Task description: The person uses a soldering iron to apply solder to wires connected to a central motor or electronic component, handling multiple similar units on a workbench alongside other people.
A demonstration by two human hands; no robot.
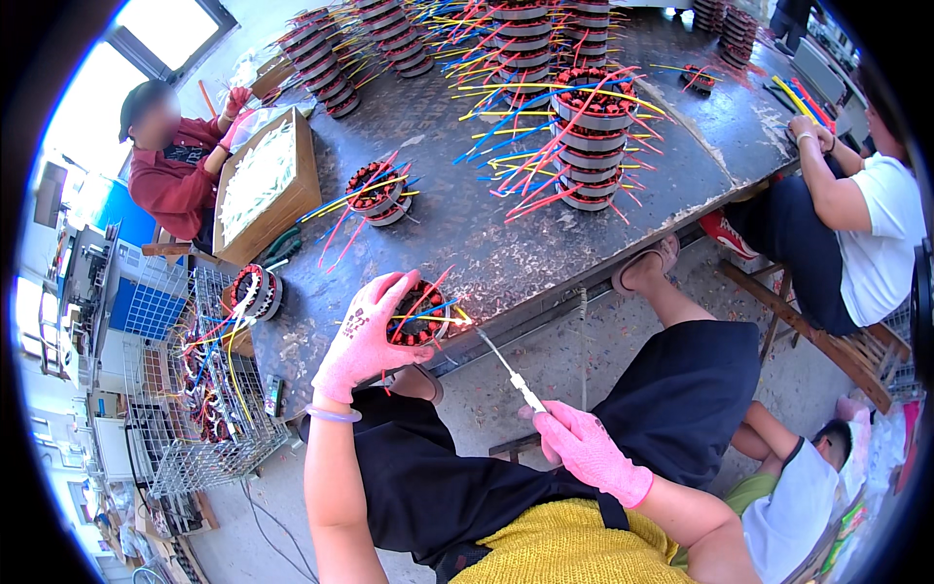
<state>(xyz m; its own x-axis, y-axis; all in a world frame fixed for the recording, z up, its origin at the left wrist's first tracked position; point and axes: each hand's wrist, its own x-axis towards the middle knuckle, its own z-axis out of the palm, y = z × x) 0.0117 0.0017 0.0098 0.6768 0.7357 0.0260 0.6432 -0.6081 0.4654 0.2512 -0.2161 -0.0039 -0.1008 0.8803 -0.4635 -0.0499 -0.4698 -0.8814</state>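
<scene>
Left of centre in the frame, the gloved left hand [368, 336] wraps the wire-wound ring [418, 331] at the near edge of the worktop [467, 234]. Lower right, the farther right hand [595, 454] grips a slim white-handled tool [516, 378] slanting up-left, its tip near the ring's wire ends [461, 313].

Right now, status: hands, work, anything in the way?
Left hand gripping wired ring. Right hand holding white-handled tool, tip near the ring's wires. No obstruction visible between; another ring stands farther back.
</scene>
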